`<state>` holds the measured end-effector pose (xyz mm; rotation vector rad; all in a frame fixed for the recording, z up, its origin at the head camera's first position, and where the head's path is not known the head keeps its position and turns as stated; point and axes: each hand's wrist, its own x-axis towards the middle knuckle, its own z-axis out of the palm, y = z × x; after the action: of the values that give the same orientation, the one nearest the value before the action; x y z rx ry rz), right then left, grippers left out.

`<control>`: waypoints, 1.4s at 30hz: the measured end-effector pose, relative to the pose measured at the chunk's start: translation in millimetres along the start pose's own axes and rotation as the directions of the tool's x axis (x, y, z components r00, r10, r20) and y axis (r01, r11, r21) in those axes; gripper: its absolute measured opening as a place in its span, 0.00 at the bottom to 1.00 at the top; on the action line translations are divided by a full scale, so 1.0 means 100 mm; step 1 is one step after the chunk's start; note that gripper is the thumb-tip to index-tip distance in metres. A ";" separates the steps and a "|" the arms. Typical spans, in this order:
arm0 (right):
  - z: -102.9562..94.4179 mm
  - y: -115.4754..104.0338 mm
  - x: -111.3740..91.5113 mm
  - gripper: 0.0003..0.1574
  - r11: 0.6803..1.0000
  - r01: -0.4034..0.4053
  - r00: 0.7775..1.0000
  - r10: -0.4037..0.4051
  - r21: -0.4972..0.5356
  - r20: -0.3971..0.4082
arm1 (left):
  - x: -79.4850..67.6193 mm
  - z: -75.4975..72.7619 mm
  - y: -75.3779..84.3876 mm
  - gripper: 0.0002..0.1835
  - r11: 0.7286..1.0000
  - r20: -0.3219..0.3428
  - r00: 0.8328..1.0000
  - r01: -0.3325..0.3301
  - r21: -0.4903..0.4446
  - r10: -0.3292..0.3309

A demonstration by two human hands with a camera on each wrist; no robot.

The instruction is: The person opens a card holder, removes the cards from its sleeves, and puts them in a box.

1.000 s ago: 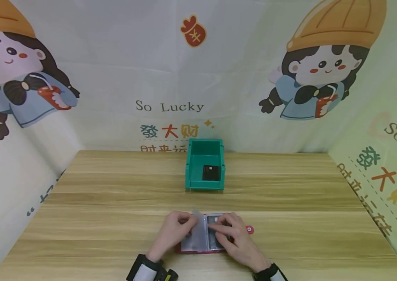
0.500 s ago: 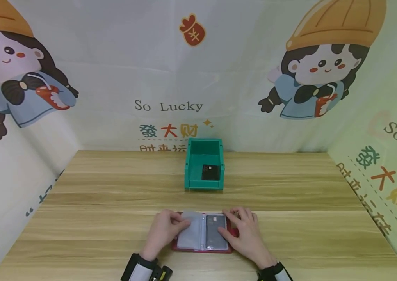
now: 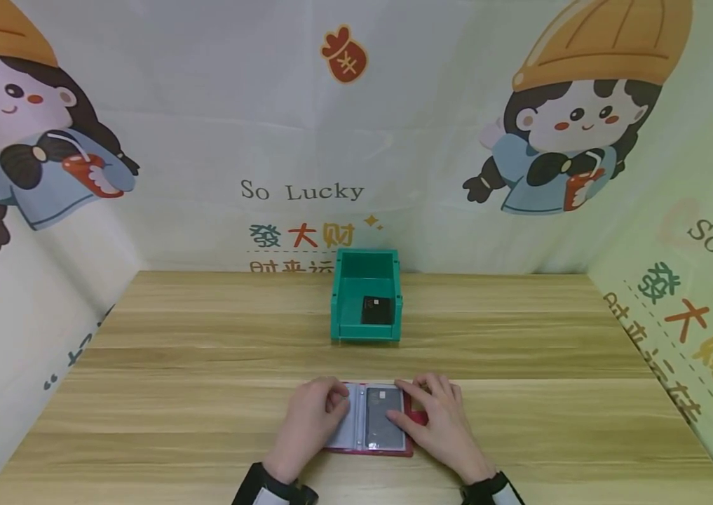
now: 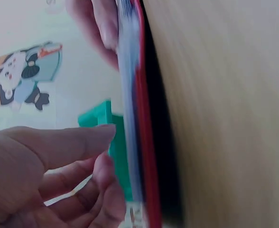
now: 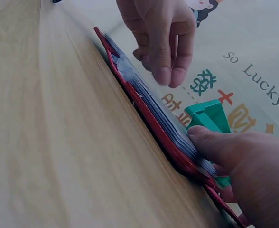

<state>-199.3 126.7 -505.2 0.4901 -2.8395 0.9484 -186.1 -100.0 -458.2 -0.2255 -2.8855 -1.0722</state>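
Observation:
A red card holder (image 3: 360, 415) lies open on the table, with clear plastic sleeves inside. Its right-hand sleeve shows a dark grey card (image 3: 385, 419) with a small light square near the top. My right hand (image 3: 441, 424) grips the holder's right side; in the right wrist view the thumb (image 5: 203, 137) presses on the stacked sleeves and the fingers are partly hidden behind the edge. Over the left page hovers my left hand (image 3: 313, 421), fingers loosely bent. The right wrist view shows that left hand (image 5: 161, 42) above the sleeves with nothing in it.
A green bin (image 3: 366, 334) stands behind the holder toward the back of the wooden table (image 3: 205, 337). Inside it lies a black card (image 3: 377, 311). A printed cloth backdrop (image 3: 425, 140) closes off the back and sides.
My left hand drew a clear sleeve over to the left, let it go, and came back right over the page. My right hand shifted from over the grey card to the holder's right edge.

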 end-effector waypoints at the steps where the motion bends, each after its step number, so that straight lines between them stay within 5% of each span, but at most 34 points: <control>1: 0.00 0.00 0.00 0.29 1.000 0.002 1.000 -0.002 -0.002 0.000 | 0.00 0.01 0.02 0.03 1.000 0.029 0.999 -0.012 -0.024 0.013; 6: 0.02 -0.01 0.00 0.29 1.000 0.023 1.000 -0.023 -0.021 -0.006 | 0.00 0.04 0.05 0.03 0.994 0.124 0.992 -0.003 -0.110 0.016; 16: 0.03 -0.01 -0.02 0.28 0.998 0.049 0.998 -0.051 -0.042 -0.040 | 0.03 0.13 0.02 0.08 0.980 0.142 0.989 0.054 -0.190 -0.027; 42: 0.07 0.01 -0.01 0.29 0.997 0.049 0.997 -0.052 -0.058 -0.056 | 0.08 0.20 -0.03 0.11 0.981 0.142 0.989 0.056 -0.187 -0.030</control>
<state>-198.3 124.0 -511.4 0.5178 -2.7803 0.8566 -194.5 -88.6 -474.8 -0.2570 -2.9189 -1.3959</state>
